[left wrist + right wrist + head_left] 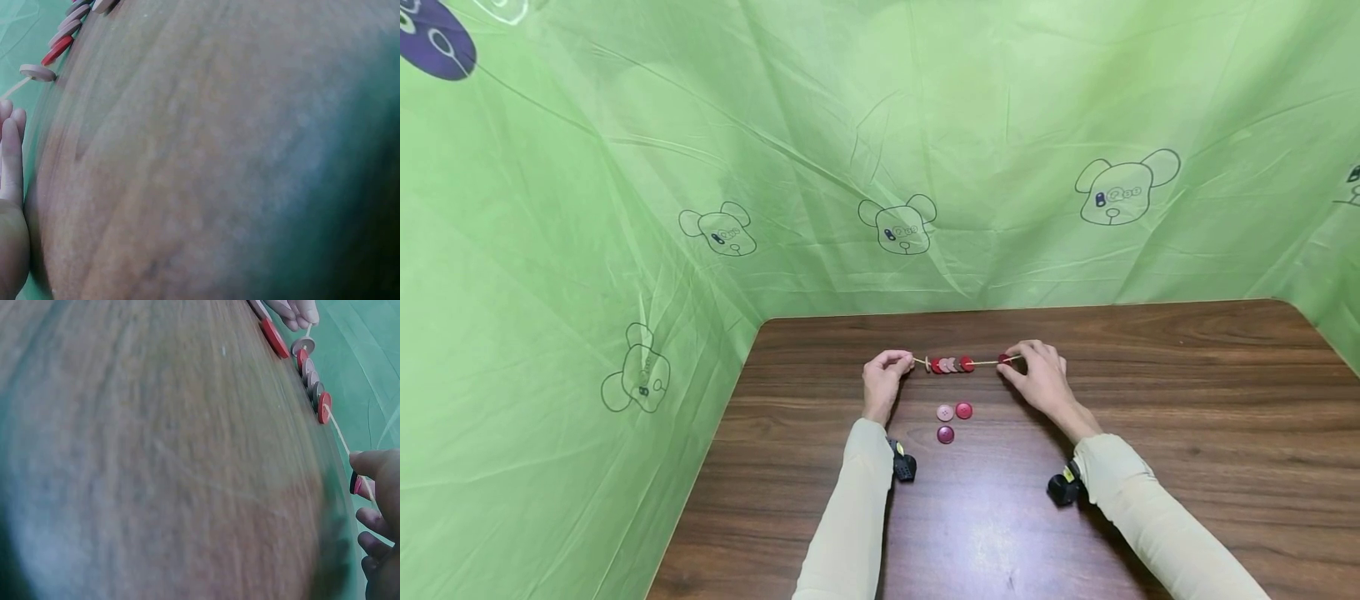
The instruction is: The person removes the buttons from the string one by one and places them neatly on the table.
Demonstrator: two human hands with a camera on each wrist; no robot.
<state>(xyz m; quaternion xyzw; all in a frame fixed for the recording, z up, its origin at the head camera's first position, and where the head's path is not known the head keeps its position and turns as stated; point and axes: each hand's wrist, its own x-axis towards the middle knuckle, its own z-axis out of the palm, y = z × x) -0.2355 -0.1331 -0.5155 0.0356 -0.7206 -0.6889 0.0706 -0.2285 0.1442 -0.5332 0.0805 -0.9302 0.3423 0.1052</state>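
A pale string point(987, 363) runs between both hands with several red, pink and dark buttons point(951, 365) threaded on it. At its left end my left hand point(883, 382) pinches the string between thumb and fingers, just beside a pale end button point(37, 72). My right hand point(1041, 377) pinches a dark red button point(1003, 359) on the string, a stretch of bare string away from the row. In the right wrist view this button point(355, 482) sits between thumb and finger. Most of the left hand point(11, 181) lies outside the left wrist view.
Three loose buttons lie nearer on the brown wooden table point(820, 483): a pink button point(945, 412), a red button point(964, 410) and a purple-red button point(946, 434). A green curtain point(1000, 258) with drawn bear heads hangs behind and along the left.
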